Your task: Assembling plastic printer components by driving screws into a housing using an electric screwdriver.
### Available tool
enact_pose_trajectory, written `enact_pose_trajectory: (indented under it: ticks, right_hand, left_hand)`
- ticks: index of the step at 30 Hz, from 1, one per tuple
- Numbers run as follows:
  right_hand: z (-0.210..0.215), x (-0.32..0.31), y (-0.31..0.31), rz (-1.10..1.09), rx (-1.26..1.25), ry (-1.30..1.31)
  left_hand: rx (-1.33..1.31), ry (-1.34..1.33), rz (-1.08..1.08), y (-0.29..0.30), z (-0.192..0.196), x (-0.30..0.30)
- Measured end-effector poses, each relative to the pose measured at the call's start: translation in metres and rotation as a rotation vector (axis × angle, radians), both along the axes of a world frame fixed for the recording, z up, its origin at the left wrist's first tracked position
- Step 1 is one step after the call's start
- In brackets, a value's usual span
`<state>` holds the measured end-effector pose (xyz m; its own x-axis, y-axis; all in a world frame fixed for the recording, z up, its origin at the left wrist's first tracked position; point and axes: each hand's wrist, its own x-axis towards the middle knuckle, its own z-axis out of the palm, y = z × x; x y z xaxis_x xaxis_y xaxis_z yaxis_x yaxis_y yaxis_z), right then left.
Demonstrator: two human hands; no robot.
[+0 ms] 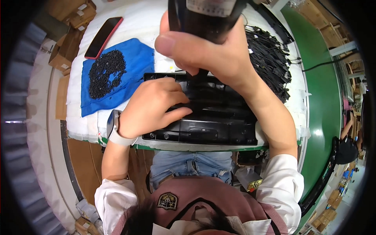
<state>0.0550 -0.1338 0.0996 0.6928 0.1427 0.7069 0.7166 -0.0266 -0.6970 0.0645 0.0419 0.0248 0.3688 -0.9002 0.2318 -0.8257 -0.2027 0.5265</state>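
Observation:
My right hand (211,53) is wrapped round the body of a black power driver (203,23), held upright above the work. The driver's lower end points down at a black plastic panel (219,129) with moulded ribs and holes. On the left part of that panel rests my left hand (154,103), its fingers bent and its thumb apart from the index finger. I see nothing between the thumb and index finger; some fingertips are partly hidden. Small black screws (105,74) lie in a spread pile on a blue cloth (88,103), left of my left hand.
A phone with a red edge (103,38) lies at the far left of the white padded table (82,125). Bundled black cables (270,62) are heaped at the right, beside a long black strip (274,21). Cardboard boxes (64,55) stand on the left. Another person (346,147) is far right.

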Motion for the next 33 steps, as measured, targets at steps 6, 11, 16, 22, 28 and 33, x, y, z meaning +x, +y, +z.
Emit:
enact_pose_trajectory:
  ticks: [6,11,16,22,28,33]
  right_hand:
    - [0.035,-0.024,-0.048,-0.053,0.350,0.257]
    - [0.060,-0.054,-0.060,-0.306,0.381,0.044]
    - [0.068,-0.065,-0.073,-0.364,0.211,0.086]
    - [0.078,-0.076,-0.088,-0.430,-0.014,0.143]
    - [0.086,-0.077,-0.098,-0.458,-0.256,0.208]
    - [0.071,-0.043,-0.107,-0.443,-0.560,0.509]
  left_hand:
    - [0.011,-0.114,-0.008,-0.015,0.008,-0.022]
    - [0.125,-0.051,0.001,-0.002,0.045,-0.028]
    - [0.341,0.180,0.175,0.017,0.088,-0.029]
    - [0.285,-0.193,0.294,0.016,0.117,-0.023]
    - [0.227,0.613,0.487,0.053,0.121,0.040]
    - [-0.320,0.582,0.624,0.106,0.066,0.051]
